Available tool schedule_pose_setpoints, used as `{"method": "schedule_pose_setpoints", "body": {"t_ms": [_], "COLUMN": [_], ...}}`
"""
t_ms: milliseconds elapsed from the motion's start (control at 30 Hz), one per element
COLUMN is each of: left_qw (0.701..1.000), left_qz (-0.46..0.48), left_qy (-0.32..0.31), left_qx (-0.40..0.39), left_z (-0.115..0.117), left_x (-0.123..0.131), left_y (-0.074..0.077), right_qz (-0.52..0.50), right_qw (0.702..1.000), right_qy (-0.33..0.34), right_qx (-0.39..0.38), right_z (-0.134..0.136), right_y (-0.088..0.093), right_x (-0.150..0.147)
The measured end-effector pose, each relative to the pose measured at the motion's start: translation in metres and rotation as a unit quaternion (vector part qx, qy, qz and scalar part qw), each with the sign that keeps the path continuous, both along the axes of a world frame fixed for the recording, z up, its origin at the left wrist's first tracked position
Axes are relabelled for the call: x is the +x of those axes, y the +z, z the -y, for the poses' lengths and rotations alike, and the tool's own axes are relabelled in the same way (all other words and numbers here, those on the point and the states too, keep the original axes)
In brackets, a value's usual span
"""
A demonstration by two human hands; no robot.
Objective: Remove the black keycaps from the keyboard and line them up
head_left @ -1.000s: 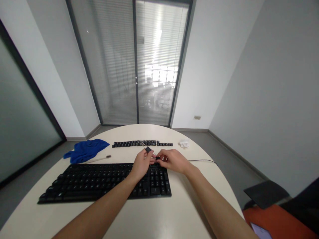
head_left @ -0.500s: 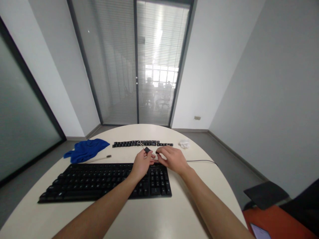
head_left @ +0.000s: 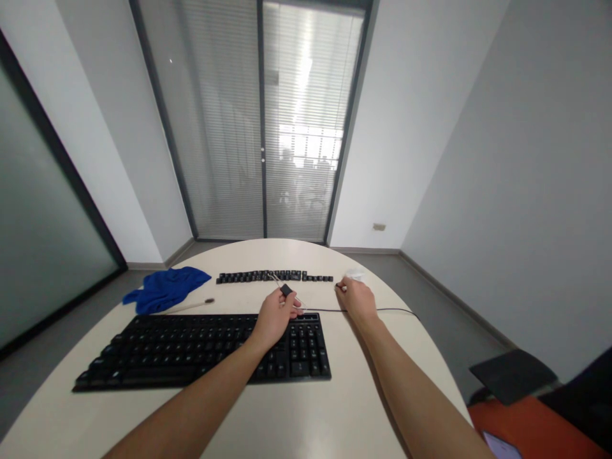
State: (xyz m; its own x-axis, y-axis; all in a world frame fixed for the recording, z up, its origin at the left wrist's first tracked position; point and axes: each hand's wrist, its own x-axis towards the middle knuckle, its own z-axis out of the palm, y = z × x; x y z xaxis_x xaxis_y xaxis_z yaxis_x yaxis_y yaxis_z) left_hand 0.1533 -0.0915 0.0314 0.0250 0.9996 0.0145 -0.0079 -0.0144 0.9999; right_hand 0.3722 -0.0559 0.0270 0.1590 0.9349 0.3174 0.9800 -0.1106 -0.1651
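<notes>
My left hand [head_left: 276, 315] is closed around a wire keycap puller [head_left: 286, 290] with a black grip, its thin wire prongs pointing away from me. The hand hovers over the top right part of a black keyboard [head_left: 191, 347]. My right hand [head_left: 358, 298] is farther right, fingertips pinched on a small black keycap [head_left: 338, 285], low over the table at the right end of a row of loose keycaps [head_left: 258, 276]. Fingers hide most of that keycap, so I cannot tell whether it touches the table.
On the round white table [head_left: 287, 414], a blue cloth [head_left: 169, 287] lies at the left beside a brush [head_left: 191, 305]. Crumpled white tissue [head_left: 355, 275] sits just behind my right hand. The keyboard's cable [head_left: 396, 310] runs right. An orange chair [head_left: 540, 424] with a phone stands at lower right.
My right hand has moved right, from beside the puller to the right end of the keycap row, carrying the keycap. My left hand has barely moved with the puller.
</notes>
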Motion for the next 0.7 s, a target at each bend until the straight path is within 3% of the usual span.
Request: {"method": "schedule_pose_setpoints", "body": {"t_ms": [433,700], "left_qw": [1.000,1.000], "left_qz": [0.000,-0.003], "left_qy": [-0.004,-0.004], "left_qx": [0.004,0.000], "left_z": [-0.001,0.000], "left_x": [-0.001,0.000], "left_y": [-0.002,-0.001], "right_qz": [0.004,-0.018], "right_qw": [0.999,1.000], "right_qy": [-0.013,0.018], "right_qx": [-0.031,0.008], "right_z": [0.002,-0.002], "right_y": [0.003,-0.006], "right_x": [-0.004,0.002]}}
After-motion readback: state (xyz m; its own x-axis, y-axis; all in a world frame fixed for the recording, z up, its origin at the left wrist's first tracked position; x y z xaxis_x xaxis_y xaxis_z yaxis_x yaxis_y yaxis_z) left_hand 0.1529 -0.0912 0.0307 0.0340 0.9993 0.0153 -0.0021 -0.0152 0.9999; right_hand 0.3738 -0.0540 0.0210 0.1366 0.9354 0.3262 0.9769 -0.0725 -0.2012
